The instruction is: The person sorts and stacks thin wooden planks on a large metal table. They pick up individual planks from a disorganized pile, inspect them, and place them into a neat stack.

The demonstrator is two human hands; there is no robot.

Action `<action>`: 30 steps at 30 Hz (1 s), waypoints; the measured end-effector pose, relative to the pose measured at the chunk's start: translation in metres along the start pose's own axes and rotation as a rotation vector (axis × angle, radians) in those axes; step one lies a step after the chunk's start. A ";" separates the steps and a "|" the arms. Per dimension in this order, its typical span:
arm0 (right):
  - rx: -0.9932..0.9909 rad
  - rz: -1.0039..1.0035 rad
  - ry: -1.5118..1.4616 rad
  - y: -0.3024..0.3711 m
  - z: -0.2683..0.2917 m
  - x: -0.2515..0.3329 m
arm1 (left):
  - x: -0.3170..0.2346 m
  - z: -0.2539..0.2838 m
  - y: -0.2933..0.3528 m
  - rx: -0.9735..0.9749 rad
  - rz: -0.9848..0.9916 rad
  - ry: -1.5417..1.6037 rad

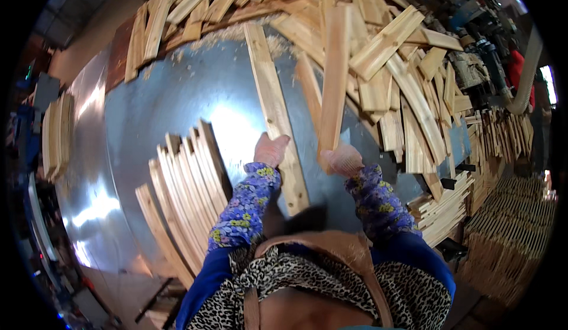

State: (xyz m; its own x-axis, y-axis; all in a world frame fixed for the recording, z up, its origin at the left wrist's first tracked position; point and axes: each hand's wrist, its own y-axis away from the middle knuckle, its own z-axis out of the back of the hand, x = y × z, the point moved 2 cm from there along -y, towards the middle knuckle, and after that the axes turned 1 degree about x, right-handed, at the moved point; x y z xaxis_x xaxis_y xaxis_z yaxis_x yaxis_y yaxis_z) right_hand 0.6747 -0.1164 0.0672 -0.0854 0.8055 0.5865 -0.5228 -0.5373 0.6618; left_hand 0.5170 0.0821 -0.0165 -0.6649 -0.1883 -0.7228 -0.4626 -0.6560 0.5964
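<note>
Worktop (pixel 177 96): a grey metal sheet fills the middle and left of the frame before you, bright with glare at centre and lower left.
Heap of boards (pixel 378 46): pale planks lie crisscross from the top of the frame down its right side.
Slat stack (pixel 509 235): many thin strips are piled in layers at your lower right.
Row of boards (pixel 190 179): left of centre, several planks stand side by side, their ends stepped.
Left board (pixel 273 102): a knotty plank slants from upper centre to just below the middle, lying on the worktop.
Right board (pixel 335 72): a browner plank, right of centre, reaches up over the heap's edge from its near end.
Left hand (pixel 272 150): at centre, your fingers are closed on the left board's left edge, the thumb over its face.
Right hand (pixel 345 160): right of centre, your fingers close on the right board's near end; their tips are hidden, so you cannot tell how they wrap.
Wood shavings (pixel 232 33): pale crumbs lie scattered at upper centre.
</note>
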 end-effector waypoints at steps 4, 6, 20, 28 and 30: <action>-0.241 0.149 0.345 -0.003 -0.061 -0.047 | -0.004 0.041 0.089 -0.084 0.133 -0.442; -0.385 0.240 0.325 -0.011 -0.059 -0.068 | 0.012 0.002 0.104 0.009 0.024 -0.542; 0.349 0.308 -0.391 0.051 -0.142 -0.050 | 0.078 0.020 0.153 0.199 -0.183 0.631; 0.367 0.293 -0.463 0.023 -0.165 0.021 | 0.125 0.020 0.158 -0.099 -0.083 0.480; 0.239 0.295 -0.046 0.064 -0.189 0.013 | 0.129 0.017 0.193 -0.423 -0.215 -0.043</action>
State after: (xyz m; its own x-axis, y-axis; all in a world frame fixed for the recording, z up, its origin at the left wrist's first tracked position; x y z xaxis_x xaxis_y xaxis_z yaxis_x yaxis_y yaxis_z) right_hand 0.4794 -0.0931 0.0286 -0.1613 0.5983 0.7849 -0.2683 -0.7919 0.5486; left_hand 0.3321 -0.0566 0.0111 -0.6083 0.0087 -0.7936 -0.3184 -0.9186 0.2340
